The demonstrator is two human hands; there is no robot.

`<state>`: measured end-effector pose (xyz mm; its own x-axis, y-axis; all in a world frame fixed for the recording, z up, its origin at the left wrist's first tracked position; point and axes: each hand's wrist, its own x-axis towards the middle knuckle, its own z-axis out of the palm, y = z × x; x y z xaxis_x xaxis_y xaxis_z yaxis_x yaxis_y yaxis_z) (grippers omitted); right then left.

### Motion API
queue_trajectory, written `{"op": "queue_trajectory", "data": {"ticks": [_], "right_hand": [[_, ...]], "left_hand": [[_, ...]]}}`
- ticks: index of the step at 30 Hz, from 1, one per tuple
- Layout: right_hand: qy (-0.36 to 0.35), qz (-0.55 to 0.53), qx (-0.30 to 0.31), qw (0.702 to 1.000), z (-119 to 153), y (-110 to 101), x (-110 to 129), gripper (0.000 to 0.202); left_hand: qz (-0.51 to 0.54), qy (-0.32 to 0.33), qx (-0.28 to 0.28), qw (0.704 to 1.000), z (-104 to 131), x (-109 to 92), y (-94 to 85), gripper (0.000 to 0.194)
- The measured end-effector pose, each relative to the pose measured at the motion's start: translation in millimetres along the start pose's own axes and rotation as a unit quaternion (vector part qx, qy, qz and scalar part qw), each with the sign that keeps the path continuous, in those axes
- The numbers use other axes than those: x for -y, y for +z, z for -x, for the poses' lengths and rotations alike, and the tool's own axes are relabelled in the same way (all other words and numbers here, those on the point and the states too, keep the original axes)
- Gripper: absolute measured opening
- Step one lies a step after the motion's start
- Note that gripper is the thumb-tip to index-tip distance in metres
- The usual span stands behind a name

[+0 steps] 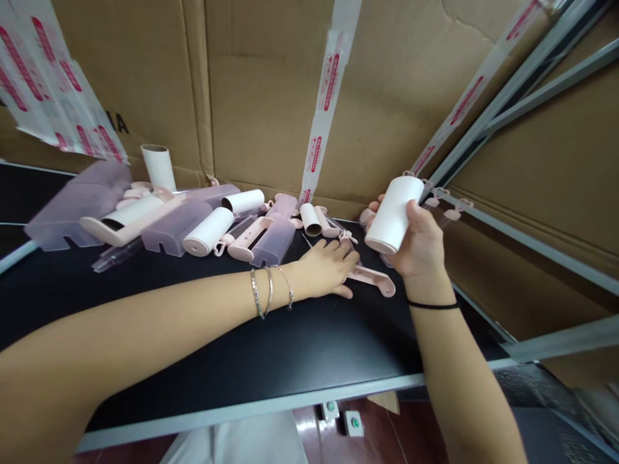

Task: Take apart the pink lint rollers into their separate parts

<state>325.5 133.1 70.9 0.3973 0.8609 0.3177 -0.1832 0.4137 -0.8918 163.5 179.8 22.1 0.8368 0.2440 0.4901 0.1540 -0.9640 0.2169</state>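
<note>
My right hand (418,241) is closed around a white lint roller refill (395,216), a thick paper roll, and holds it tilted above the shelf at the right. My left hand (331,267) reaches down onto the black surface with its fingers and thumb apart. Partly under its fingers lies a pink plastic lint roller handle (374,278); whether the fingertips grip it is hidden. Just beyond, a smaller white roll (310,219) with a cardboard core lies beside a pink piece (327,222). Left of my left hand is a translucent purple cover (274,240).
More white rolls (209,232), pink handles (130,222) and purple covers (80,203) lie heaped at the left. One roll (158,169) stands upright. Cardboard (261,96) backs the black shelf (290,341); a metal frame (536,235) borders the right. Pink hooks (449,206) sit behind my right hand.
</note>
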Motion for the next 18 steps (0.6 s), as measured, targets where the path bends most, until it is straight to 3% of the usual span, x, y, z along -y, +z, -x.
{"op": "queue_trajectory", "data": {"ticks": [2, 5, 7, 9, 13, 18], "right_hand": [[-0.005, -0.016, -0.015, 1.000, 1.0, 4.4, -5.4, 0.034], [-0.017, -0.017, -0.017, 1.000, 2.8, 11.5, -15.7, 0.033], [-0.019, -0.009, 0.001, 1.000, 5.8, 17.1, -23.5, 0.033], [-0.019, -0.001, 0.021, 1.000, 10.9, 23.1, -30.1, 0.034], [-0.022, 0.031, 0.042, 0.998, 23.9, 32.9, -37.0, 0.037], [0.013, 0.084, 0.050, 0.995, 31.3, 35.5, -39.6, 0.045]], "left_hand": [[0.015, -0.024, 0.035, 0.999, -2.8, 5.5, 3.9, 0.056], [0.150, -0.090, 0.041, 0.984, -4.1, 13.3, 1.5, 0.077], [0.269, -0.151, -0.005, 0.951, 2.2, 15.5, -6.6, 0.074], [0.320, -0.182, -0.050, 0.928, 13.5, 15.9, -17.1, 0.061], [0.252, -0.169, -0.061, 0.951, 35.9, 18.4, -32.2, 0.049], [0.256, -0.146, -0.055, 0.954, 44.6, 28.0, -32.1, 0.052]]}}
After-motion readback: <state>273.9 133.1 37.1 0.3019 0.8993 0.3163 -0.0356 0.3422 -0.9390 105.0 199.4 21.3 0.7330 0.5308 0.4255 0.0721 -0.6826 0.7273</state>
